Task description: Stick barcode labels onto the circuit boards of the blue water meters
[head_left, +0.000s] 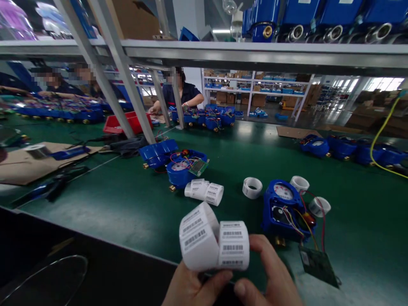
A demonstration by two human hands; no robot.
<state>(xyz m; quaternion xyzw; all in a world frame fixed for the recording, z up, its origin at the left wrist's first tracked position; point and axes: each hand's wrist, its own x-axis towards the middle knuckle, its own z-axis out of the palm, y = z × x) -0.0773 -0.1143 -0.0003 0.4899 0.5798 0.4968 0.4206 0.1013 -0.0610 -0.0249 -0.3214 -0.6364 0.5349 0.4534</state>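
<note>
A roll of white barcode labels (197,238) is up close at the front of the bench, with a loop of its strip (234,244) curling to the right. My left hand (194,284) grips the roll from below, thumb across its lower edge. My right hand (270,272) has its index fingertip at the right edge of the strip and its thumb below, fingers curved around that side. Beyond lie more curled labels (204,192) and a small label roll (252,188). To the right sits an opened blue water meter (282,208), its circuit board (318,265) hanging out on wires.
Another opened blue meter (180,170) stands behind the labels. Two small label rolls, one here (319,207), lie by the right meter. Metal posts (123,72) and a shelf (223,53) rise over the green bench (127,204). Co-workers sit across; a yellow cable (378,136) hangs right.
</note>
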